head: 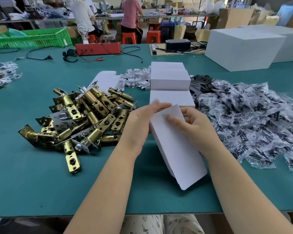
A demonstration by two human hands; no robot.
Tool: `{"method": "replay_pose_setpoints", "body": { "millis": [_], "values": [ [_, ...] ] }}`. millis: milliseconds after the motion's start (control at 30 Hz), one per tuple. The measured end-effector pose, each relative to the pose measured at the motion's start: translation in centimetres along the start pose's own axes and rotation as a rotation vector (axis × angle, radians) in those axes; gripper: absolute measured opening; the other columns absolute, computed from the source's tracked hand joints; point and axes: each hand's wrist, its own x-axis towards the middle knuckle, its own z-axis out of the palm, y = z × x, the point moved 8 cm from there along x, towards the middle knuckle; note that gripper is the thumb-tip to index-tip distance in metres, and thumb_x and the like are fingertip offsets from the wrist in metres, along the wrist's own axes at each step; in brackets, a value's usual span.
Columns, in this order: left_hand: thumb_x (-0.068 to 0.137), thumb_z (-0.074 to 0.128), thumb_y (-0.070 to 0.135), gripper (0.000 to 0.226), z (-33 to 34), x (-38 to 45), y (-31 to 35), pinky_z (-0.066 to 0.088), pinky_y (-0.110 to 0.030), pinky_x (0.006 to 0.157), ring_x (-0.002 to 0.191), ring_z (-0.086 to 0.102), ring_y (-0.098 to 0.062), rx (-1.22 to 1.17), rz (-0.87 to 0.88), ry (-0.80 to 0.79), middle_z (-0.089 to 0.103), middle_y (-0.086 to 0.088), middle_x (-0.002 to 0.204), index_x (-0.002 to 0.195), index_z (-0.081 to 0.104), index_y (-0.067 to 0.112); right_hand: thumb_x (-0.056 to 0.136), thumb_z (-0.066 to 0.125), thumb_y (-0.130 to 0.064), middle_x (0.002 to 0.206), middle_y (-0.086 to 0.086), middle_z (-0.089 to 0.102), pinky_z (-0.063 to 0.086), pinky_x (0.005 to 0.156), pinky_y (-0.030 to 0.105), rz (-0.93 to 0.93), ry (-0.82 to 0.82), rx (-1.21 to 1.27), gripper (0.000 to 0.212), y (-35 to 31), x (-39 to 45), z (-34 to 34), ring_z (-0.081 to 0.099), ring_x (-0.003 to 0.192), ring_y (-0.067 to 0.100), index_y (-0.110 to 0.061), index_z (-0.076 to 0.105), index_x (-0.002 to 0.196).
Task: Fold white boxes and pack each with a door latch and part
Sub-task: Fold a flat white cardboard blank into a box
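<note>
White cardboard box (174,146) sits in both our hands over the bench (41,183), just right of the brass latch pile (85,115). Left hand (139,125) grips its left side, fingers curled over the top edge; right hand (191,125) grips the right side, thumb pressing the front panel. We judge it is the folding step. Next: close the flap, then reach for a latch and a bagged part (254,122), right of the box.

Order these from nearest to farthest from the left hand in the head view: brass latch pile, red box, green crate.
From the left hand:
1. Brass latch pile, just to its left.
2. Red box, far side, center.
3. Green crate, far left corner.
</note>
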Motion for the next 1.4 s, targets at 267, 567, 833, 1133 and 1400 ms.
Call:
{"method": "replay_pose_setpoints", "body": {
  "millis": [267, 567, 833, 1133, 1400],
  "values": [
    [0.095, 0.056, 0.017, 0.037, 0.4, -0.2, 0.6, 0.050, -0.020, 0.059, 0.068, 0.061, -0.001, 0.106, 0.066, -0.028, 0.073, 0.014, 0.079, 0.083, 0.077, 0.044, 0.079, 0.073, -0.036, 0.083, -0.005, 0.074, 0.054, 0.064, 0.024, 0.039, -0.002, 0.006, 0.019, 0.0, 0.2, -0.6, 0.070, 0.074, 0.007, -0.024, 0.071, 0.094],
    [0.087, 0.068, 0.022, 0.012, -0.8, -0.3, 0.8, 0.049, -0.012, 0.067, 0.081, 0.068, 0.000, 0.095, 0.055, -0.023, 0.076, 0.009, 0.090, 0.090, 0.077, 0.029, 0.080, 0.076, -0.025, 0.074, -0.007, 0.073, 0.047, 0.056, 0.014, -0.108, -0.115, -0.061, 0.013, -1.2, -0.4, 0.0, 0.066, 0.064, 0.004, -0.029, 0.074, 0.092],
    [0.097, 0.057, 0.022, 0.023, -0.6, -0.3, 0.6, 0.053, -0.018, 0.074, 0.087, 0.069, -0.006, 0.068, 0.007, -0.070, 0.076, 0.005, 0.097, 0.095, 0.077, 0.033, 0.074, 0.074, -0.031, 0.078, -0.005, 0.074, 0.051, 0.060, 0.017, -0.141, -0.197, -0.012, 0.018, -1.7, -0.5, 0.3, 0.068, 0.068, 0.006, -0.039, 0.075, 0.090],
    [0.093, 0.062, 0.020, 0.024, -0.7, -0.2, 0.3, 0.053, -0.017, 0.069, 0.082, 0.068, -0.003, 0.064, -0.013, -0.070, 0.076, 0.008, 0.095, 0.090, 0.078, 0.038, 0.081, 0.075, -0.029, 0.086, 0.010, 0.074, 0.055, 0.068, 0.037, -0.136, -0.170, -0.098, 0.014, -1.3, -0.5, 0.3, 0.065, 0.075, 0.014, -0.035, 0.076, 0.093],
    [0.097, 0.053, 0.033, 0.025, 0.1, -0.3, -0.3, 0.050, -0.013, 0.070, 0.092, 0.066, 0.000, 0.162, -0.032, -0.144, 0.074, 0.013, 0.105, 0.102, 0.074, 0.043, 0.083, 0.069, -0.037, 0.090, 0.015, 0.071, 0.043, 0.064, 0.026, -0.122, -0.183, -0.123, 0.010, -1.1, -0.4, 0.3, 0.056, 0.072, 0.008, -0.043, 0.075, 0.088]
  ]
}}
